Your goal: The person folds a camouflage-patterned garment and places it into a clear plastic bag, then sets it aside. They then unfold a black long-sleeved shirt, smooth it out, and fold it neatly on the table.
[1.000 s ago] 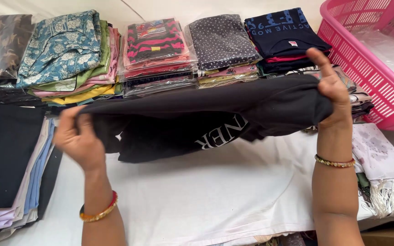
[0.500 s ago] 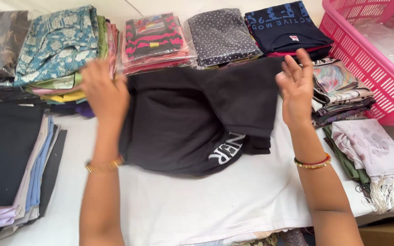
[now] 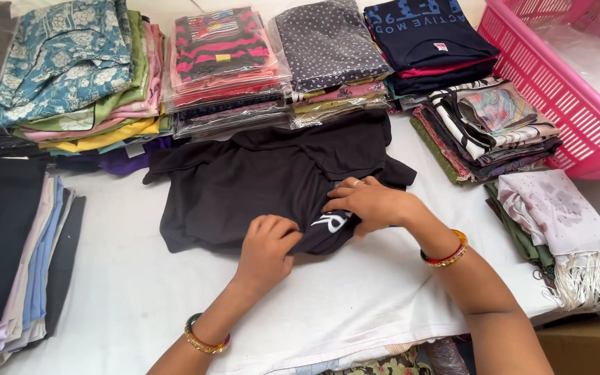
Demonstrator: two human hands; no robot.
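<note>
- A black T-shirt [image 3: 258, 184] of soft, matte knit lies flat in loose wrinkles on the white cloth-covered table [image 3: 140, 292], its long axis running left to right in the head view.
- One sleeve of the T-shirt points left and away from me; the near edge carries a bit of white lettering, partly folded under.
- My left hand [image 3: 267, 244] rests on that near edge, fingers [image 3: 282, 229] curled and pinching a fold of the black fabric.
- My right hand [image 3: 369, 203] sits just right of it, touching the same edge, fingers pressed down and gripping the cloth beside the lettering.
- Beyond the T-shirt, just touching its far edge, stands a stack of folded garments in glossy clear plastic sleeves [image 3: 223, 62], striped pink and black on top.
- Left of the T-shirt, a flat pile of dark and pale folded cloth [image 3: 15, 243] lies near.
- Right of the T-shirt lies a folded patterned stack [image 3: 487, 125] with bold black and white bands.
- Farther right of the T-shirt stands a pink plastic basket [image 3: 557, 104] with a slotted wall.
- Near me, right of the T-shirt, a pale fringed cloth [image 3: 564, 222] drapes over the table edge.
</note>
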